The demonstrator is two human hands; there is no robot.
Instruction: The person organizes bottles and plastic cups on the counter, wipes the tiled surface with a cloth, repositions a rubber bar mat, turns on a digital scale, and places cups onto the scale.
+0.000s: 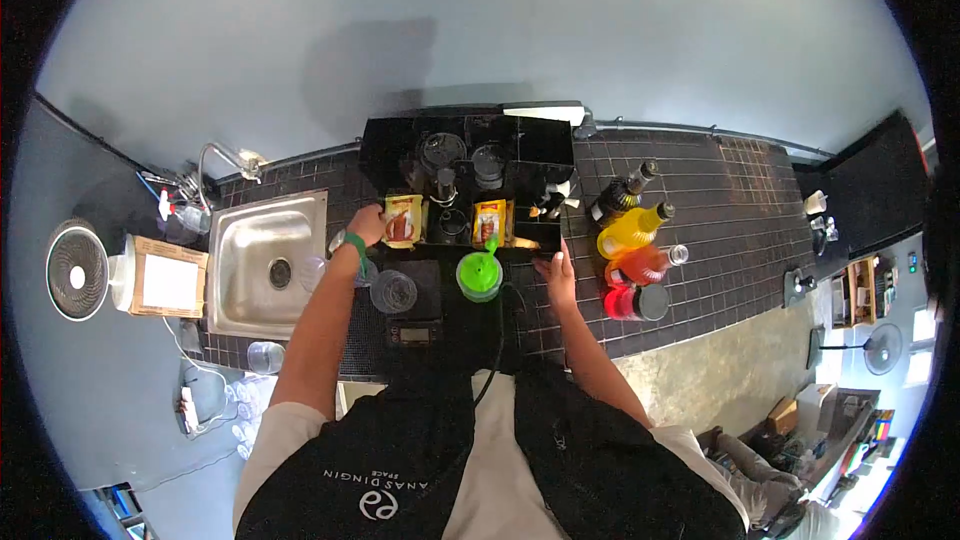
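Observation:
A black compartment organizer [545, 145] stands against the wall on the black tiled counter. My left hand [366, 227] is closed on its left front edge, right beside a yellow and brown sachet pack [403, 220]. At the right front corner my right hand [560, 275] grips the organizer, thumb up along its side and fingers partly hidden beneath. A second yellow pack [489, 223] sits in a front compartment. Clear lids or cups [443, 150] lie in the back compartments. In front stand a jar with a bright green lid [479, 273] and a clear glass [393, 291].
On the left is a steel sink [270, 290] with a tap [230, 162]. A digital scale [413, 334] lies near the counter's front edge. Several bottles, including a yellow one [632, 232] and a red jar [637, 303], stand to the right. A black cable [497, 345] hangs before my chest.

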